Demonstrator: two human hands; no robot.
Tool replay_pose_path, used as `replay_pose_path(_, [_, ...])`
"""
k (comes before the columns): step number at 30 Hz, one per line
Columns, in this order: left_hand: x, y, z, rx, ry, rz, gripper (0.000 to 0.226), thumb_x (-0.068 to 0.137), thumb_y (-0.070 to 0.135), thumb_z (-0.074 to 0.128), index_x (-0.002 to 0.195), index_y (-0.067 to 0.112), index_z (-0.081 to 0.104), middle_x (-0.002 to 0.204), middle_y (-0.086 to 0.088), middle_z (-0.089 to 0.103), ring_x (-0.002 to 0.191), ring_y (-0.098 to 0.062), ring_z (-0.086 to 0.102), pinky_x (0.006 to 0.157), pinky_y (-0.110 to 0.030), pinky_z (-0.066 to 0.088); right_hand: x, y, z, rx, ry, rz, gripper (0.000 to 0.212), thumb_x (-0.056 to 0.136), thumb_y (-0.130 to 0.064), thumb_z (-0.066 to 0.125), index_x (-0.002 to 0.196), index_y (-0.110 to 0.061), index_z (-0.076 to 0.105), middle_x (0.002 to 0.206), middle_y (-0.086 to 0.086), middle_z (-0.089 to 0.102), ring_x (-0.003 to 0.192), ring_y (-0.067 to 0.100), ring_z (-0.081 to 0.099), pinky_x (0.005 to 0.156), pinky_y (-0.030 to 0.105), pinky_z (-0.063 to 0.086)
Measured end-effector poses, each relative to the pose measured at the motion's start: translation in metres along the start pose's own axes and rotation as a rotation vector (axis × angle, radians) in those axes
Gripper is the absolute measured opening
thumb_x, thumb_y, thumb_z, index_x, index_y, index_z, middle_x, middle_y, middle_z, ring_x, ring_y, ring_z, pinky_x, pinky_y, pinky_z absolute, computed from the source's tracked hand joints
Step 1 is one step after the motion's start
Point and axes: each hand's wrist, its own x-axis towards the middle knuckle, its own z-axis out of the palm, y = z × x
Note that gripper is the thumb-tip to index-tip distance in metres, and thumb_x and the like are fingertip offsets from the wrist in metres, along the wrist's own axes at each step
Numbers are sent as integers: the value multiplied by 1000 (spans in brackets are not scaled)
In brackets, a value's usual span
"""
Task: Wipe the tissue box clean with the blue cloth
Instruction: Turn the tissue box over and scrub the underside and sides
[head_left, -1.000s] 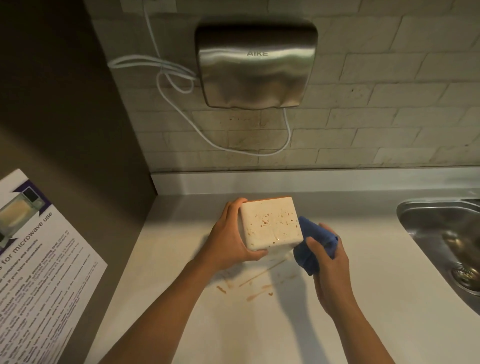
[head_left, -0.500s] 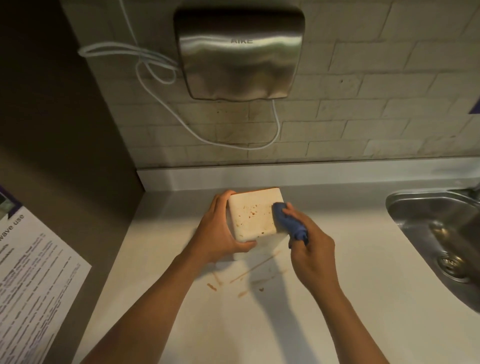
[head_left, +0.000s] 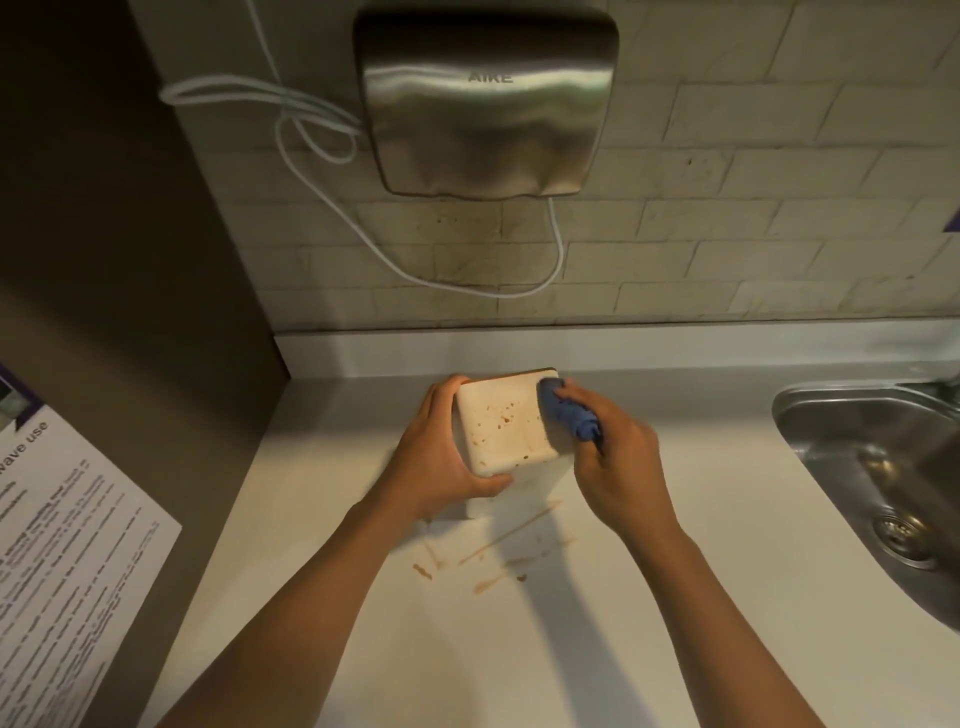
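Tissue box (head_left: 506, 423) is cream/off-white with rounded corners, and the face tilted toward me is speckled with brown spots, densest around the middle. There's a thin brown rim along its far top edge. It's held up near the back edge of the worktop (head_left: 675, 597), left of the sink (head_left: 857, 452); can't tell if its bottom touches the surface.

My left hand (head_left: 434, 457) is clamped on the box: fingers (head_left: 441, 395) wrap its left side and the thumb hooks under the near lower corner. My right hand (head_left: 615, 462) is closed around the bunched blue cloth (head_left: 563, 415). The cloth is pressed on the box's upper right corner, with the fingertips just behind the wad.

Brown smears and streaks (head_left: 498, 564) sit on the worktop just in front of the box, between my forearms. Steel hand dryer (head_left: 485, 98) is on the tiled wall above.
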Motion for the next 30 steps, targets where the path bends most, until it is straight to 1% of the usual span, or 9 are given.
replay_pose_path(4, [2, -2, 0, 1, -26, -7, 112, 53, 43, 100, 140, 45, 28, 139, 18, 44, 127, -2, 46, 99, -23, 48, -51, 2, -8, -9, 61, 21, 46, 89, 5, 55, 128, -18, 59, 101, -11, 66, 79, -6, 57, 74, 1, 40])
replay_pose_path(6, [1, -2, 1, 5, -24, -2, 112, 54, 42, 100, 137, 51, 25, 139, 20, 43, 126, 1, 45, 97, -17, 44, -56, -3, -11, -25, 75, -15, 43, 89, 7, 54, 121, -20, 62, 94, -13, 63, 72, -3, 55, 72, 3, 41])
replay_pose_path(8, [0, -2, 2, 3, -16, -1, 112, 53, 43, 100, 137, 49, 26, 139, 19, 43, 126, 1, 45, 97, -19, 46, -42, -6, -10, -38, 77, -63, 39, 87, 5, 55, 117, -18, 63, 97, -9, 65, 80, 1, 57, 75, 6, 42])
replay_pose_path(12, [-1, -1, 2, 3, -13, 2, 114, 53, 45, 100, 142, 42, 28, 138, 17, 43, 124, -2, 48, 95, -20, 47, 11, -6, 2, -85, -6, -106, 42, 86, 3, 56, 125, -12, 60, 115, 9, 67, 96, 27, 65, 83, 24, 46])
replay_pose_path(17, [6, -3, -2, 31, -13, -34, 118, 52, 47, 100, 145, 37, 28, 139, 13, 43, 124, -7, 49, 98, -30, 52, 27, -10, 10, -105, -16, -130, 42, 86, 4, 56, 124, -12, 61, 113, 10, 67, 94, 28, 64, 79, 26, 48])
replay_pose_path(21, [14, -6, -4, 27, -46, -69, 123, 50, 49, 98, 149, 36, 26, 143, 12, 43, 130, -10, 48, 105, -41, 53, -22, -2, -3, -111, -7, -134, 40, 88, -5, 53, 125, -17, 59, 114, 0, 66, 95, 13, 62, 82, 19, 48])
replay_pose_path(23, [14, -6, -3, 24, -52, -66, 122, 50, 50, 98, 148, 37, 27, 142, 13, 44, 130, -10, 48, 105, -42, 53, -40, -1, -8, -107, 18, -118, 39, 88, -6, 48, 124, -17, 60, 113, -4, 66, 94, 11, 61, 81, 16, 46])
replay_pose_path(28, [11, -7, 0, 24, -16, -47, 120, 49, 51, 98, 146, 38, 28, 140, 14, 43, 126, -8, 48, 102, -37, 54, -22, -10, -7, -137, 15, -114, 34, 85, 8, 55, 110, -13, 65, 98, 5, 69, 82, 24, 64, 71, 31, 54])
replay_pose_path(30, [9, -5, 1, 21, -12, -30, 119, 50, 48, 99, 144, 38, 29, 138, 14, 43, 125, -8, 48, 101, -35, 54, 3, -14, 0, -148, 1, -119, 38, 83, 7, 57, 115, -13, 65, 103, 7, 69, 85, 25, 64, 72, 28, 51])
